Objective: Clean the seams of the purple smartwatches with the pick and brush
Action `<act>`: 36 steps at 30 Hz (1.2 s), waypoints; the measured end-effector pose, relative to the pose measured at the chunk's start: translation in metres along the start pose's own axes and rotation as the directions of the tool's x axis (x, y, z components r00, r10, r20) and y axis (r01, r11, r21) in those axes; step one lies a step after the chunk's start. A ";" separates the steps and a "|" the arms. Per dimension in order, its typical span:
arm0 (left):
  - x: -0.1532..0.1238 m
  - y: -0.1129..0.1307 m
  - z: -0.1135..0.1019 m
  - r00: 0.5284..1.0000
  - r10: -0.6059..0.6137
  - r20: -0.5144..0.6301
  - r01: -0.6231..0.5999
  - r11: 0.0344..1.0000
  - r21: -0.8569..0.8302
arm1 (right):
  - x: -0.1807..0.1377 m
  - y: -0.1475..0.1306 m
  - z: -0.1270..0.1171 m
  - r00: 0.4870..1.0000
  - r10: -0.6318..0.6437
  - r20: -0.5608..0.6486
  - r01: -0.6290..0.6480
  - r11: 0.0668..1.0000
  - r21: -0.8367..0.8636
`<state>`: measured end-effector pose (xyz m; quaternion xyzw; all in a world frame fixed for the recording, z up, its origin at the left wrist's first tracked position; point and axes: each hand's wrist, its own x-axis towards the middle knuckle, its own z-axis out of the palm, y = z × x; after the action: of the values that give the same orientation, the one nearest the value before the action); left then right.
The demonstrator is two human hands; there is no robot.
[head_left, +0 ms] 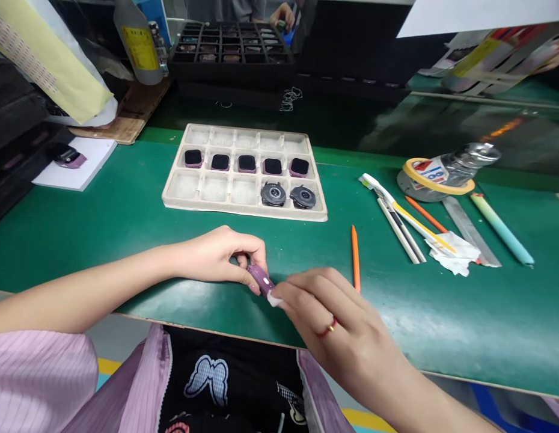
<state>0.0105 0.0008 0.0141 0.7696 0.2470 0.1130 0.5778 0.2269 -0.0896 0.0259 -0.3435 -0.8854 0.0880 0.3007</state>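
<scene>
My left hand (216, 255) pinches a small purple watch case (260, 279) just above the green mat (126, 222), near its front edge. My right hand (327, 316), with a ring on one finger, presses a small white wipe (274, 299) against the near end of that case. A cream tray (244, 171) lies beyond, with a row of purple cases with black faces and two grey round parts (288, 195) in its front row.
An orange stick (354, 257) lies right of my hands. Further right lie tweezers, pens, a steel ruler (469, 230), a crumpled wipe and a tape roll (435, 177). A black compartment tray (232, 45) stands at the back, with another person's hand (283, 15) behind it.
</scene>
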 end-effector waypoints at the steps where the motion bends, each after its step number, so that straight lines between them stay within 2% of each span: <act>1: 0.000 0.000 0.000 1.000 0.004 0.008 -0.004 1.000 -0.004 | -0.001 0.000 0.000 1.000 0.001 0.006 -0.001 1.000 -0.013; 7: 0.001 0.001 0.000 0.999 0.011 -0.049 -0.008 0.998 0.058 | -0.002 -0.003 0.004 1.000 -0.015 -0.025 0.013 0.997 -0.075; 13: 0.000 0.000 0.000 1.000 0.008 -0.008 -0.008 1.000 0.016 | -0.005 -0.003 0.001 0.999 0.041 -0.027 -0.042 0.998 -0.040; 19: -0.002 -0.001 0.000 0.999 0.019 -0.049 -0.015 0.997 0.070 | 0.008 0.005 0.006 0.988 0.110 -0.107 -0.091 0.981 0.172; 24: -0.001 -0.001 0.001 0.997 0.074 0.001 -0.074 0.995 0.069 | 0.001 0.008 0.006 0.975 0.213 -0.070 -0.185 0.941 0.283; 28: 0.000 -0.001 0.000 0.996 0.083 -0.039 -0.077 0.989 0.129 | 0.013 0.013 0.009 0.962 0.272 0.013 -0.259 0.901 0.347; 32: 0.001 -0.001 0.000 0.998 0.066 -0.021 -0.063 0.991 0.121 | 0.020 0.015 0.002 0.938 0.320 0.133 -0.346 0.876 0.335; 36: 0.001 -0.002 0.000 0.998 0.064 -0.016 -0.062 0.992 0.107 | 0.022 0.014 0.000 0.938 0.315 0.143 -0.345 0.885 0.313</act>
<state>0.0110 0.0013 0.0122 0.8057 0.2340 0.1255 0.5295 0.2218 -0.0641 0.0311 -0.4291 -0.7987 0.3012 0.2955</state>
